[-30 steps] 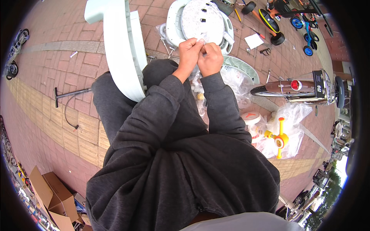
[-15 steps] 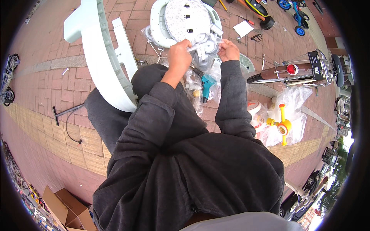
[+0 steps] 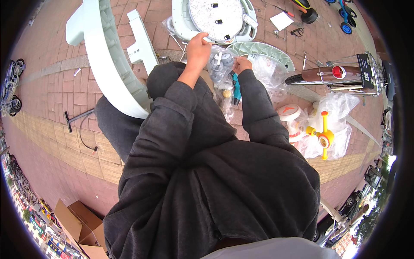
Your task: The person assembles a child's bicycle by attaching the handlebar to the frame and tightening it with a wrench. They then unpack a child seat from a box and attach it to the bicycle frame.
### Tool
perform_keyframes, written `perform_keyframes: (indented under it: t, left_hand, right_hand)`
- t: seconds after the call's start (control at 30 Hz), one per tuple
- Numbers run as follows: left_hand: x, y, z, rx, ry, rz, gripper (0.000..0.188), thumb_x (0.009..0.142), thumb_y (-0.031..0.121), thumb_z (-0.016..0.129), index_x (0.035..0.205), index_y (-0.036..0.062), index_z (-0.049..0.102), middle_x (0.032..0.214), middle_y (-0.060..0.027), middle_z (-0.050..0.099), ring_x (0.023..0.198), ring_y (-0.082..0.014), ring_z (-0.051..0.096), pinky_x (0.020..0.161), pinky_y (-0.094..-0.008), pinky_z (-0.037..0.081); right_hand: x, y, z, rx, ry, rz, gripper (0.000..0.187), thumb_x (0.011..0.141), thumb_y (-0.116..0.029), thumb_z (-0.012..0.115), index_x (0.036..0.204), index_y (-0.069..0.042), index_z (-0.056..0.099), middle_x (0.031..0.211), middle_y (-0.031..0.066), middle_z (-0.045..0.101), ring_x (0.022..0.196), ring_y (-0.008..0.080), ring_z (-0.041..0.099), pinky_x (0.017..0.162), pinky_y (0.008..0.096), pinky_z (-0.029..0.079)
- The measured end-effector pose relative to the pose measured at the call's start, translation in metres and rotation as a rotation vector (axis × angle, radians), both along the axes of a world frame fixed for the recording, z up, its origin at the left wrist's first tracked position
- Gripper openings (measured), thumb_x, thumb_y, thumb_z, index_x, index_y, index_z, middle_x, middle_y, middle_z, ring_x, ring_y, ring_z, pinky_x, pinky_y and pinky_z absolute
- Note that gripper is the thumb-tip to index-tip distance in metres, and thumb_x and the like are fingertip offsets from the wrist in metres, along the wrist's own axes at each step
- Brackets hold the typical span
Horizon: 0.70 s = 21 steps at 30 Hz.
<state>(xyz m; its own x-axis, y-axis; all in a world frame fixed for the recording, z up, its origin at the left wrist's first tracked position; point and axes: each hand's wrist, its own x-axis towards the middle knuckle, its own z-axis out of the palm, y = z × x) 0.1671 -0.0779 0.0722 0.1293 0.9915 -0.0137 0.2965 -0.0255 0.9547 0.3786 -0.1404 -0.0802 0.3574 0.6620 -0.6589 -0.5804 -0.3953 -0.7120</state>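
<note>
A clear plastic bag [image 3: 219,65] with grey wheels and small white parts in it hangs between my hands, over the ground in front of my knees. My left hand [image 3: 197,55] is closed at the bag's upper left edge, its fingertips pinched together. On the other side my right hand [image 3: 243,64] pinches the plastic, with its fingers partly hidden. Just below lies a teal power drill [image 3: 236,90], partly covered by my right sleeve. Beyond the bag is a pale green seat base [image 3: 181,21] with a patterned white round cushion [image 3: 215,19].
A long pale green curved frame [image 3: 101,56] leans against my left leg. A ribbed curved piece [image 3: 269,54] and loose plastic bags lie to the right, near a yellow toy steering handle [image 3: 325,136]. A bicycle [image 3: 319,77], a hand pump [image 3: 79,116] and a cardboard box [image 3: 82,224] stand around.
My right hand has come down and toward my left, and the bag has dropped lower with it. The ribbed curved piece behind the bag now shows more. The whole view has shifted slightly.
</note>
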Motion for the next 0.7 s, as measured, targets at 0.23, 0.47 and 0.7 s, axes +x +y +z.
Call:
perform_keyframes:
  t: [0.23,0.47,0.7]
  left_hand:
    - [-0.004,-0.012,0.026,-0.188,-0.311,0.066,0.036,0.078,0.003,0.058,0.113,-0.002,0.051,0.085,-0.0037,0.057,0.073,-0.0108,0.054,0.062,-0.0249,0.046]
    - [-0.009,-0.022,0.045,-0.33,-0.822,0.308,0.023,0.084,0.003,0.055,0.107,0.001,0.053,0.084,-0.0017,0.055,0.073,-0.0105,0.053,0.062,-0.0246,0.046]
    - [0.004,-0.043,0.055,-0.389,-0.84,0.188,0.015,0.087,0.005,0.054,0.102,0.0026,0.055,0.083,0.0004,0.053,0.071,-0.0074,0.05,0.061,-0.0223,0.043]
  right_hand:
    - [0.0,-0.029,-0.056,-0.373,-1.049,0.346,0.011,0.073,-0.006,0.057,0.079,-0.01,0.065,0.077,0.0085,0.065,0.063,0.0273,0.062,0.06,0.0387,0.05]
    - [-0.051,0.012,-0.064,0.408,-1.454,0.91,0.018,0.069,0.001,0.054,0.081,-0.008,0.064,0.082,0.0144,0.061,0.079,0.0332,0.06,0.07,0.0401,0.049]
    - [-0.091,0.073,-0.094,0.002,-1.452,1.146,0.016,0.077,-0.013,0.055,0.09,-0.009,0.063,0.103,0.0123,0.052,0.098,0.0305,0.054,0.077,0.0399,0.048]
